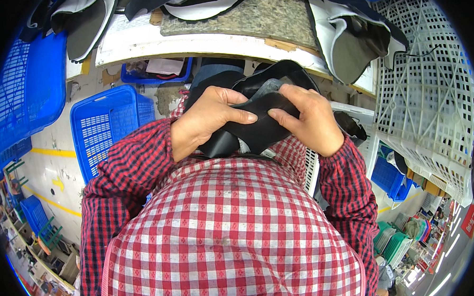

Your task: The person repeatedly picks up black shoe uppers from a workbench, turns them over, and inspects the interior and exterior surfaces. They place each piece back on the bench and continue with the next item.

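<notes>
Head view: both hands are just above frame centre, w/ a smooth black piece between them, in front of the person's middle. Left hand – grip closed on the piece's left part, thumb flat on the near face, fingers mostly hidden behind. Right hand has its grip closed on the right part, thumb pointing in toward the other thumb; the two tips are near each other but apart. A grey strip shows along the piece's upper edge, by the right fingers. A dark curved part rises above it (can't tell if it's the same pc.).

Top of frame: white-edged counter w/ a speckled slab on it; black-and-white pcs. lie to either side, hanging over the front edge. Blue bin below the counter, upper left of centre. Blue basket left of the hands, bigger blue crate at far left. White crate, upper right. Red-and-white checked apron fills the lower middle – dark red-and-black checked sleeves on both sides.
</notes>
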Available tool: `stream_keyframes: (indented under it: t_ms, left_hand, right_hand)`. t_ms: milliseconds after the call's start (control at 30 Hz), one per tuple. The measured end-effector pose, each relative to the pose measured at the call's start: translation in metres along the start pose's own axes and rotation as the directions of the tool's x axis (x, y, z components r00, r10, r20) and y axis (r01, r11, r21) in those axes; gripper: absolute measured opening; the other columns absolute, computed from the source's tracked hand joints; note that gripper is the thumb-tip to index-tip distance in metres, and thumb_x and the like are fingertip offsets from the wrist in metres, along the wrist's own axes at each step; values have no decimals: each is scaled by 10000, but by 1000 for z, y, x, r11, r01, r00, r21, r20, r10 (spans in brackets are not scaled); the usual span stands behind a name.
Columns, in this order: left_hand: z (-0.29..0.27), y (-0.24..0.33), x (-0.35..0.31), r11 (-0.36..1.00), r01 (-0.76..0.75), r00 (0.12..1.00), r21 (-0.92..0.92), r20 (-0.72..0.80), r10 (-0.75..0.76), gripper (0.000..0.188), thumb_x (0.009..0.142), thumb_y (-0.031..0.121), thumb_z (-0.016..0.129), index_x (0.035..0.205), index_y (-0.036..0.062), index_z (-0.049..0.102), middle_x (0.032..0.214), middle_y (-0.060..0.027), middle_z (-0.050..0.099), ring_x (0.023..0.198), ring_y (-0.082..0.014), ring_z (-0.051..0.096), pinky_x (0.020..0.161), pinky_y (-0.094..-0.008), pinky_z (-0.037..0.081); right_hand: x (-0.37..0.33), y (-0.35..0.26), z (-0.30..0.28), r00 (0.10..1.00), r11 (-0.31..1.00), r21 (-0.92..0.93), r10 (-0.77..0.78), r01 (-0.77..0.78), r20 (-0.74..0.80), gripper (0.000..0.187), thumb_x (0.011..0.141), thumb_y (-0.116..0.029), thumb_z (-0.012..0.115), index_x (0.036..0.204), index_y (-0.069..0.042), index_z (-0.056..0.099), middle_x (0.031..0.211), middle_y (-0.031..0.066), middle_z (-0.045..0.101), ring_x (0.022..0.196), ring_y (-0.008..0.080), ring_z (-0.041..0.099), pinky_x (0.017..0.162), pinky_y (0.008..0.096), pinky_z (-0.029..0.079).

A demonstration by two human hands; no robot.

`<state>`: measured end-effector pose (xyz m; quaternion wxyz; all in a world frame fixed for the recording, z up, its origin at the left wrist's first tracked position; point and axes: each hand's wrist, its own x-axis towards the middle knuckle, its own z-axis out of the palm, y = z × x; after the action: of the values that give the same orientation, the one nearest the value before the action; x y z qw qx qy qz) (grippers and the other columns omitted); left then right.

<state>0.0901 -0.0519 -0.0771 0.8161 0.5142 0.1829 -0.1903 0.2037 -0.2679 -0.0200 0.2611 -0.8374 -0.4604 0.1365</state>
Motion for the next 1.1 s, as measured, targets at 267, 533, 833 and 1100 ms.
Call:
stream_keyframes:
  t_ms: [267, 533, 833, 1100]
  left_hand:
    - [0, -5, -1, 808, -248, 956, 534, 1, 293, 162, 894, 61, 819, 1016, -37, 777, 902, -28, 768, 822, -60, 664, 750, -238, 547]
    - [-8, 28, 13, 921, -255, 967, 294, 61, 248, 234, 1006, 163, 730, 1148, -17, 781, 997, -49, 784, 900, -88, 699, 839, -245, 569]
    - [4, 31, 17, 831, -333, 934, 446, 33, 357, 194, 988, 112, 742, 1106, -37, 781, 970, -46, 778, 873, -84, 696, 796, -242, 569]
    - [4, 33, 15, 791, -379, 922, 480, 117, 370, 180, 1005, 58, 690, 1131, -48, 762, 1007, -55, 774, 903, -84, 687, 824, -240, 559]
  right_hand:
    - [-4, -2, 5, 931, 899, 267, 365, -346, -24, 339, 871, -244, 843, 1109, -59, 686, 923, 127, 755, 856, 276, 750, 757, 381, 557]
    - [-16, 0, 3, 935, 802, 538, 348, -260, -67, 177, 917, -137, 817, 1006, -30, 708, 869, 30, 742, 804, 81, 663, 743, 277, 541]
    - [-14, 6, 3, 918, 776, 530, 396, -343, 13, 206, 887, -170, 848, 977, -40, 715, 905, 82, 761, 849, 146, 720, 767, 316, 556]
    - [-17, 3, 1, 904, 795, 516, 419, -318, -88, 383, 858, -201, 876, 1097, -47, 618, 971, 118, 770, 919, 232, 761, 803, 351, 566]
